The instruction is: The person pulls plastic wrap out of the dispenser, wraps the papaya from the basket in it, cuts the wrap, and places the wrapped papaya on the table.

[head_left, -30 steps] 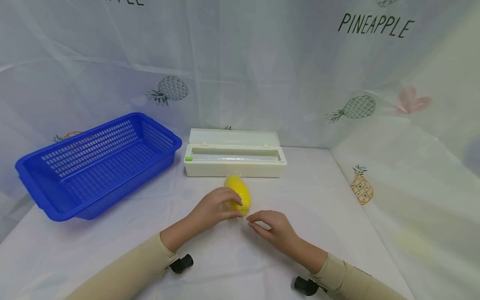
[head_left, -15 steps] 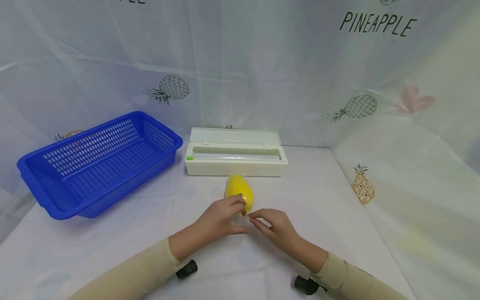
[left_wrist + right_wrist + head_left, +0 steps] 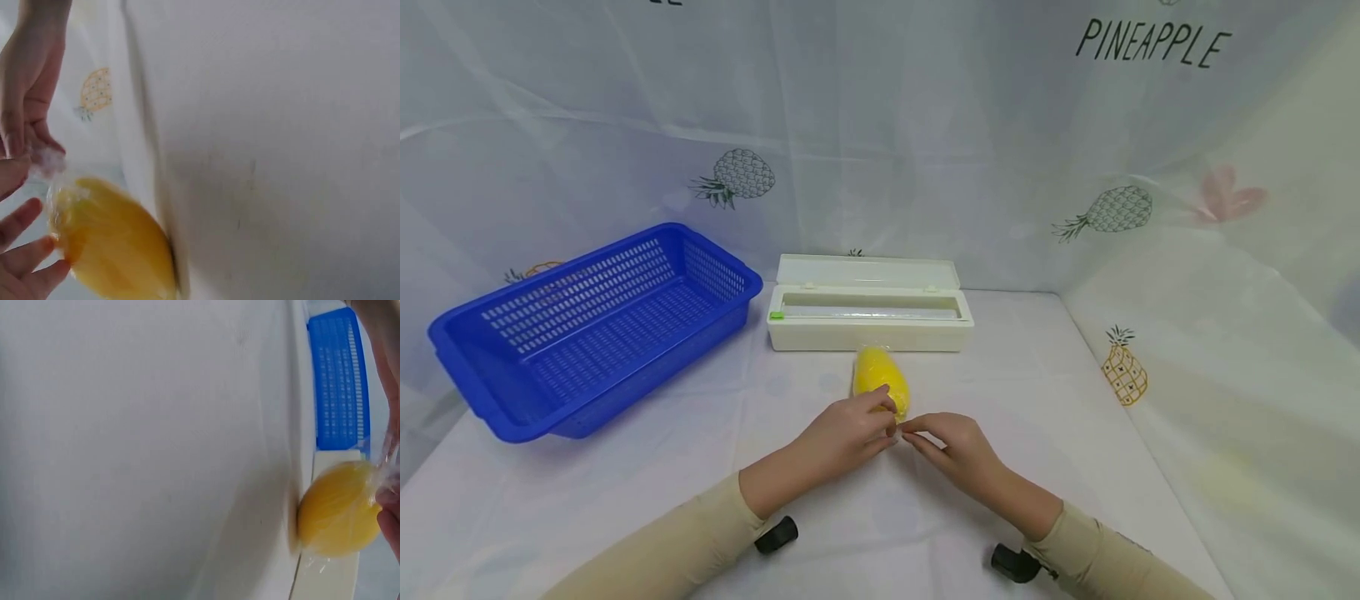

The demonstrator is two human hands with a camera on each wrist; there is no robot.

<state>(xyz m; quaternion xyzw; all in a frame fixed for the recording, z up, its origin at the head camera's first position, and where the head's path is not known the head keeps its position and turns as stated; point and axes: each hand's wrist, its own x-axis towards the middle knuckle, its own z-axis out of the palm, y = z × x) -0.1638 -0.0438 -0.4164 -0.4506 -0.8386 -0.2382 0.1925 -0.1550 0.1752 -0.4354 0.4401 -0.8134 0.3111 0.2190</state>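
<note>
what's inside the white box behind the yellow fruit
The white box has its lid up. In its slot lies a long pale roll with a green tab at one end. The front wall hides anything lower down.

The fruit [image 3: 881, 383] is bright yellow under clear film. The basket [image 3: 587, 321] is solid blue with a perforated grid pattern. The box [image 3: 870, 312] is cream-white with a small green tab. The cloth [image 3: 1075, 400] is white, printed with grey and orange pineapples, a pink shape and black "PINEAPPLE" lettering. Sleeves [image 3: 700, 533] are beige.
</note>
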